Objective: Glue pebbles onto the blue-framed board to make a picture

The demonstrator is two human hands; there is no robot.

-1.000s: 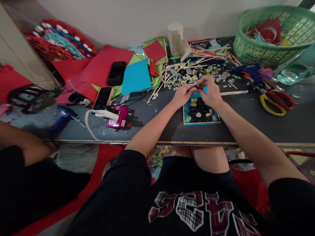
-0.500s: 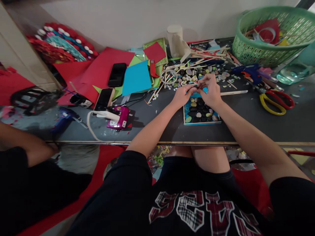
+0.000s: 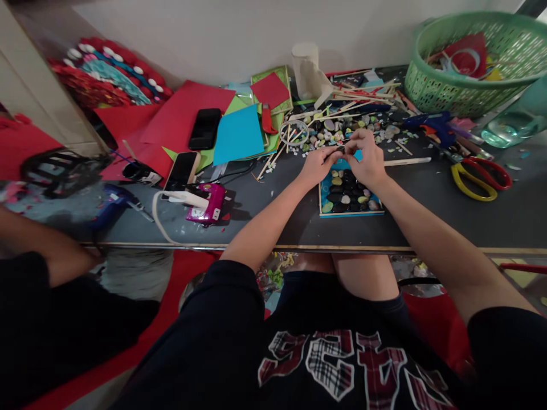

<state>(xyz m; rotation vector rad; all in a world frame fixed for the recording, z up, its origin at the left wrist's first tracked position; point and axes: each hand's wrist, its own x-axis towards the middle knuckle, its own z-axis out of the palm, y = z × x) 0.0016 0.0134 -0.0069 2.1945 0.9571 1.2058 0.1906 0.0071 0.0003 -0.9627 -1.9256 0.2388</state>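
Note:
My left hand (image 3: 319,163) and my right hand (image 3: 366,160) meet at the far edge of a small blue board (image 3: 325,191). Both are closed, thumbs and fingertips pinched close together. Whatever sits between the fingertips is too small to make out. Black and pale pebbles (image 3: 345,199) cover much of the board, and thin wooden strips (image 3: 352,214) border it. Just beyond my fingers lies a pile of loose pebbles (image 3: 329,126). A pale wooden stick (image 3: 407,162) rests to the right of my right hand.
At right are scissors (image 3: 478,177), a blue glue gun (image 3: 431,122), a clear water container (image 3: 510,122) and a green basket (image 3: 461,91). A purple power adapter (image 3: 207,204), phones (image 3: 204,128) and coloured paper (image 3: 238,135) lie left. Another person's arm (image 3: 43,242) shows at far left.
My hands stay nearly in place at the board's far edge, with only slight finger movement. The view shifts a little.

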